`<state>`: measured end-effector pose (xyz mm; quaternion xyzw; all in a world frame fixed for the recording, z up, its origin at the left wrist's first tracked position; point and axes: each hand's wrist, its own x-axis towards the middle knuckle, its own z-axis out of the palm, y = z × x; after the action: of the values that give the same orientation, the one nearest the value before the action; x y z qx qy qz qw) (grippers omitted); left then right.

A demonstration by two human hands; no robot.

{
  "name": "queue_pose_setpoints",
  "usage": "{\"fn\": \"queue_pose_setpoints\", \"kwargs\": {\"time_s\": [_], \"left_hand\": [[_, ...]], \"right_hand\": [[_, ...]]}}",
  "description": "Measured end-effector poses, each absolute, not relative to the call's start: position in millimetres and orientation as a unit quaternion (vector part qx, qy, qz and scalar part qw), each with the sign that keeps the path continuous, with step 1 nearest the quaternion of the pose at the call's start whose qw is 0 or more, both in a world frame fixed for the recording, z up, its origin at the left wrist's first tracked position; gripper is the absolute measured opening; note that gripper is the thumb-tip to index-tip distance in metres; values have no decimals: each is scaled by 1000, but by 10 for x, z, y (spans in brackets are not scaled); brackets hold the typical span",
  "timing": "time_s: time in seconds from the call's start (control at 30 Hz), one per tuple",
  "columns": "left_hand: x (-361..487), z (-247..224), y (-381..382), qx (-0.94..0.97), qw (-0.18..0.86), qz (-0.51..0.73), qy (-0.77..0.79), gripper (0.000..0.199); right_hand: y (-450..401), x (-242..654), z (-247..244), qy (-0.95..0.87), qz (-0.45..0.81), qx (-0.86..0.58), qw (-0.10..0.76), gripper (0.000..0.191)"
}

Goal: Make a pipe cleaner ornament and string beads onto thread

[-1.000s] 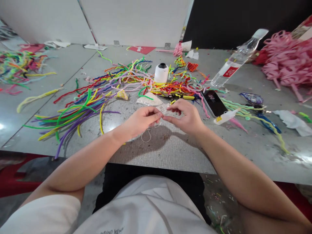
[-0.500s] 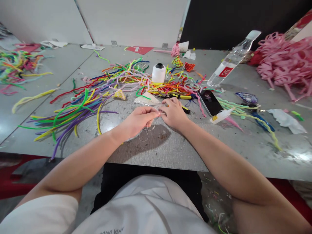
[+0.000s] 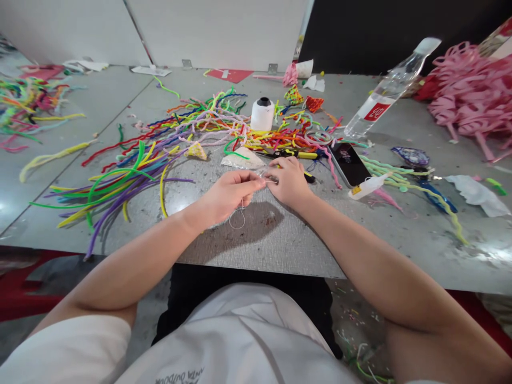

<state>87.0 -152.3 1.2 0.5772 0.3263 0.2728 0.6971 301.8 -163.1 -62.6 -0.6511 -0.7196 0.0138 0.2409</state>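
My left hand (image 3: 236,194) pinches a thin white thread (image 3: 237,218) between thumb and fingertips, and a loose loop of it hangs below. Close against those fingertips is my right hand (image 3: 288,183), palm down with its fingers bent. A short stretch of the thread passes between the two hands. What the right fingers hold is hidden beneath them. Just beyond the hands lies a clear plastic bag (image 3: 240,159) with something white in it. Tools with yellow-and-black handles (image 3: 306,155) rest behind the right hand.
Many coloured pipe cleaners (image 3: 120,178) spread over the left and middle. A white thread spool (image 3: 262,115) stands among them. Rightward are a phone (image 3: 350,164), a small glue bottle (image 3: 368,186), a tilted water bottle (image 3: 390,88) and a pink heap (image 3: 472,101).
The hands stay together, with only small finger shifts. The hanging thread loop has changed shape slightly. The whole view has shifted a little.
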Motion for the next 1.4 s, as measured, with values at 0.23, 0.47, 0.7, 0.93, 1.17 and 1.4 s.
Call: {"fn": "queue_pose_setpoints", "kwargs": {"time_s": [0.23, 0.47, 0.7, 0.93, 1.17, 1.4], "left_hand": [[876, 54, -1555, 564, 705, 267, 335, 17], [848, 71, -1546, 554, 714, 279, 326, 20], [852, 99, -1596, 545, 707, 300, 335, 20], [824, 95, -1637, 534, 705, 360, 297, 21], [742, 123, -1765, 655, 566, 432, 253, 17], [723, 201, -1821, 743, 440, 457, 212, 16]], "right_hand": [[-1605, 2990, -665, -725, 28, -641, 250, 19], [-1660, 3042, -634, -731, 3, -594, 337, 15], [-1946, 2973, -381, -595, 148, -629, 479, 11], [-2186, 2749, -134, -459, 429, -384, 677, 31], [-2350, 2681, -81, -448, 442, -365, 686, 28], [-2430, 2616, 5, -426, 471, -351, 688, 17]]}}
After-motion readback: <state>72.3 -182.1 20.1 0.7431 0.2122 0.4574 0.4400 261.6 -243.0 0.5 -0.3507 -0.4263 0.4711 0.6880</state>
